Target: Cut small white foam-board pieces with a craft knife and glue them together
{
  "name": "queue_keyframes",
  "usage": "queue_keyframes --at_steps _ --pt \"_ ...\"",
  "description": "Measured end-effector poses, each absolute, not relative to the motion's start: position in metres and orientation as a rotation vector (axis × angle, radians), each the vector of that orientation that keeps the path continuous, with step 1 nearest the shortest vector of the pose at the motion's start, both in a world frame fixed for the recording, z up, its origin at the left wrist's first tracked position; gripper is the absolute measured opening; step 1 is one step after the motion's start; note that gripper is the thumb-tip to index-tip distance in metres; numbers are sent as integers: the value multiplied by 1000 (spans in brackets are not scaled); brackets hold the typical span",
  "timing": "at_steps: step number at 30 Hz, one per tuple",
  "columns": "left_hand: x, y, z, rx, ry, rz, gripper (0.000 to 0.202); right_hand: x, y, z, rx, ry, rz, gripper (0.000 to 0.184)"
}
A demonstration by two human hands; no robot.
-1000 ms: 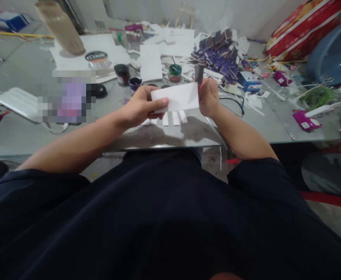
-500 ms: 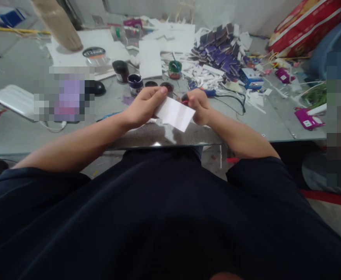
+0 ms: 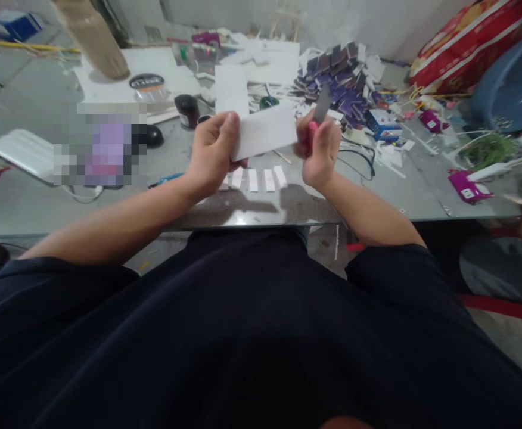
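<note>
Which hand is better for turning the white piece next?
Probably the left hand: it grips the white piece by one end. The right hand looks busy, wrapped around a pink-handled tool.

Counter (image 3: 404,196): strips (image 3: 252,180) in a row near front edge; jar (image 3: 187,113) behind, to left; mouse (image 3: 154,136) left of jar; heap of pieces (image 3: 339,86) behind, to right; box (image 3: 384,126) before heap's right end.

A red bag (image 3: 466,44) (white-striped) sits beside a blue basin (image 3: 502,80).
</note>
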State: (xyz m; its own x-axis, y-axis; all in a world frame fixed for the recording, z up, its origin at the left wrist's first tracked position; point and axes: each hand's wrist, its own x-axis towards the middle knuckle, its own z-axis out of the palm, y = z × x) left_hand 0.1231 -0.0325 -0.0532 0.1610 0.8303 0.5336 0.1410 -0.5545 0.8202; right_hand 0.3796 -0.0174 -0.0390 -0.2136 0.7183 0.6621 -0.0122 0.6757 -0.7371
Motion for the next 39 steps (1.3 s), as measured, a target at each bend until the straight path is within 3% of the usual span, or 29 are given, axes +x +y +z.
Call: queue_keyframes --at_steps 6,17,31,39 --pt "124 -41 -54 1844 899 1494 83 371 -37 -37 -411 -1809 672 82" --pt "131 -54 -53 1869 855 1478 86 366 -38 -45 -660 -1914 665 99" --pt "131 -62 -49 1862 908 1481 85 367 -39 -44 -510 -1884 724 89" --pt "130 -62 -48 1884 921 1480 91 365 -36 -44 -577 -1888 720 96"
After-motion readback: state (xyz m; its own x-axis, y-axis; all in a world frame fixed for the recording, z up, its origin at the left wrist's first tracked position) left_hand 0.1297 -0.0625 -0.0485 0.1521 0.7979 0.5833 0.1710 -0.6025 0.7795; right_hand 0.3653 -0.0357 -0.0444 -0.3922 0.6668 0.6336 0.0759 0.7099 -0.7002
